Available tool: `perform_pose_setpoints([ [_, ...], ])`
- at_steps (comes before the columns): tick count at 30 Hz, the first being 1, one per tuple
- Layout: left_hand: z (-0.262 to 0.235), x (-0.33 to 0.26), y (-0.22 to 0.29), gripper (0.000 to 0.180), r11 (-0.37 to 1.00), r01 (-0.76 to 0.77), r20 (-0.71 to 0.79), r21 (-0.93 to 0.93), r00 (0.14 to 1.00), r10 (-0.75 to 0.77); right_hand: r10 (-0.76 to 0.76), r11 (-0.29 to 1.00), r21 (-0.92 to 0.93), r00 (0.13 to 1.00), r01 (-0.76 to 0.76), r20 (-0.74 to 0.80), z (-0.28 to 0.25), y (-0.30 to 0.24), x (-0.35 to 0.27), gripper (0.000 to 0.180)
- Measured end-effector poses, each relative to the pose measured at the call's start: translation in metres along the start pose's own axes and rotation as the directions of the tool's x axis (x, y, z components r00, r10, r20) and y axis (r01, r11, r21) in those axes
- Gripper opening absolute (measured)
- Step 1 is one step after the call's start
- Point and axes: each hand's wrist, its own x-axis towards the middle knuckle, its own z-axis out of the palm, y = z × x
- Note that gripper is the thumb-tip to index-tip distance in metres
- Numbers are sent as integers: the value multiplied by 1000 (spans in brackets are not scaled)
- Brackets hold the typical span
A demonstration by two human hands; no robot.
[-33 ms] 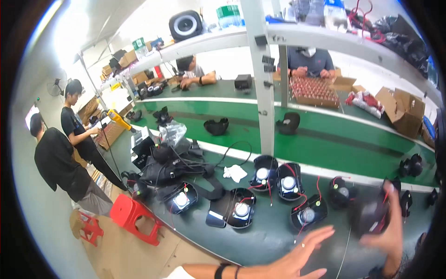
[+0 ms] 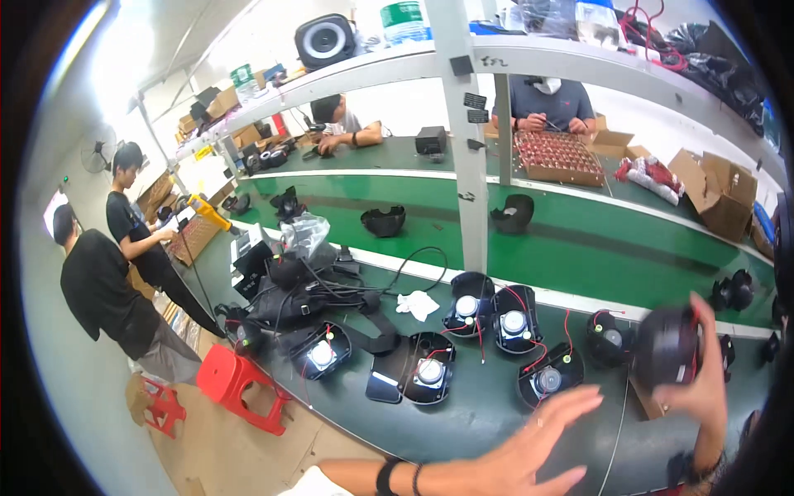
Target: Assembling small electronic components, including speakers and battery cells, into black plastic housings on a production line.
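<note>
My right hand (image 2: 705, 388) grips a round black speaker housing (image 2: 664, 345), tilted and somewhat blurred, at the right of the bench. A brown edge (image 2: 647, 402) shows beneath the housing; I cannot tell what it belongs to. Fingers spread and holding nothing, my left hand (image 2: 529, 446) hovers over the front of the bench. Beyond it lies an open black speaker shell (image 2: 550, 382) with a silver driver and red wires. Similar shells (image 2: 514, 321) (image 2: 469, 307) (image 2: 429, 372) (image 2: 323, 355) lie farther left. Another dark shell (image 2: 608, 341) sits just left of the held housing.
A flat dark phone-like slab (image 2: 385, 382), white tissue (image 2: 418, 305) and black bag with straps (image 2: 302, 302) lie left. Behind runs a green conveyor (image 2: 430, 215) carrying black shells, crossed by a white post (image 2: 467, 165). Co-workers sit opposite; two people stand left near red stools (image 2: 240, 388).
The black housing in my right hand has risen a little, away from me, and the brown edge beneath it shows now. My left hand stays spread, shifted only slightly.
</note>
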Motion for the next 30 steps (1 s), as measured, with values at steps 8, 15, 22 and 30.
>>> perform_pose_setpoints([
  [8,-129,268,-200,77,571,434,-409,697,894,-181,88,730,-680,996,-71,-9,8,156,274,129],
  [15,-179,288,-317,91,358,780,-783,514,597,-177,142,765,-632,989,-126,-25,40,229,300,136],
  [22,-144,281,-313,70,454,739,-761,498,624,-180,-67,632,-774,998,50,9,-20,292,278,152],
  [30,-80,185,-82,74,705,53,-171,707,980,98,-280,700,-687,960,195,-12,-63,137,232,77],
])
